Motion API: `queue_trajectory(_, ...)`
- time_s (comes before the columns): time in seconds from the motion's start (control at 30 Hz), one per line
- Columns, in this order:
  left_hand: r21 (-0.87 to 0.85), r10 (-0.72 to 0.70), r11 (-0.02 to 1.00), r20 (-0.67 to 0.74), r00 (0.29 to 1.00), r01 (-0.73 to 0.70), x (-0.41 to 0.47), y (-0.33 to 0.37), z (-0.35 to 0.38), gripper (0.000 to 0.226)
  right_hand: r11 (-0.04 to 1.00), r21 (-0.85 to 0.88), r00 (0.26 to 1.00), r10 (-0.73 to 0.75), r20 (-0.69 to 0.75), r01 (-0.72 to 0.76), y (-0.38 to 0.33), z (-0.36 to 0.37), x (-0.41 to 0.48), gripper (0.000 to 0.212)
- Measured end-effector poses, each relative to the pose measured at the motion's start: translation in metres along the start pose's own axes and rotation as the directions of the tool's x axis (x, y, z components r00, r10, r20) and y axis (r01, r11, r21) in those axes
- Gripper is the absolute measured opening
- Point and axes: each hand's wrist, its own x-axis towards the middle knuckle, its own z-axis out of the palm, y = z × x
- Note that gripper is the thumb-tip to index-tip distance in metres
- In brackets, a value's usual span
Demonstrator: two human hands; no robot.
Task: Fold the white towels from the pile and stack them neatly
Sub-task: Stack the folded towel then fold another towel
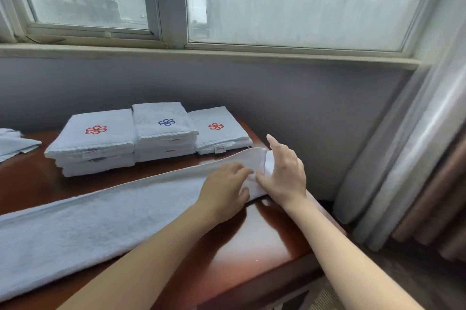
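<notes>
A long white towel (100, 216), folded lengthwise into a strip, lies across the brown table (252, 241) from the lower left to the right edge. At its right end my left hand (224, 188) pinches the cloth between thumb and fingers. My right hand (285, 171) holds the same end from the right, thumb on the cloth and index finger pointing up. Behind the strip stand three stacks of folded white towels: one with a red logo (95, 143) on the left, a taller one with a blue logo (164, 130), and a low one with a red logo (219, 133).
Part of another white towel (12, 143) shows at the table's far left. A grey wall and a window sill (201, 53) run behind the table. Curtains (416, 171) hang at the right, close to the table's right edge.
</notes>
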Motion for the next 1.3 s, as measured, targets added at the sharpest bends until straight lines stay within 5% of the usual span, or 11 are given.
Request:
queue_trajectory(0.17,0.040,-0.010,0.999,-0.041,0.999,0.012,0.017,0.013,0.018,0.047,0.995,-0.057,0.996,0.080,-0.046,-0.083,0.019,-0.014,-0.012,0.031)
queue_trajectory(0.33,0.033,-0.028,0.999,-0.061,0.998,0.030,0.017,0.010,0.028,0.055,0.966,-0.210,0.981,0.174,0.092,-0.151,0.023,-0.030,-0.009,0.029)
queue_trajectory(0.53,0.031,-0.040,0.999,-0.122,0.992,0.044,0.020,0.014,0.026,0.071,0.957,0.111,0.939,0.236,0.249,-0.270,0.029,-0.052,0.009,0.019)
queue_trajectory(0.7,0.149,-0.052,0.988,0.008,0.999,0.050,0.020,0.013,0.039,0.093,0.585,0.613,0.845,0.308,0.437,-0.530,0.031,-0.048,0.018,0.016)
queue_trajectory(0.77,0.138,-0.075,0.988,0.001,0.997,0.075,0.017,0.013,0.041,0.091,0.405,0.698,0.807,0.290,0.515,-0.591,0.029,-0.045,0.018,0.017)
queue_trajectory(0.83,0.124,-0.078,0.989,-0.023,0.997,0.080,0.016,0.014,0.042,0.093,0.342,0.732,0.808,0.279,0.520,-0.589,0.030,-0.043,0.022,0.017)
queue_trajectory(1.07,0.114,-0.089,0.990,0.044,0.995,0.083,0.015,0.016,0.041,0.095,0.402,0.811,0.894,0.325,0.308,-0.425,0.035,-0.044,0.046,0.011)
queue_trajectory(1.3,0.112,-0.035,0.994,0.189,0.981,0.014,0.015,0.014,0.040,0.079,0.830,0.397,0.920,0.368,0.136,-0.391,0.061,-0.038,0.037,0.015)
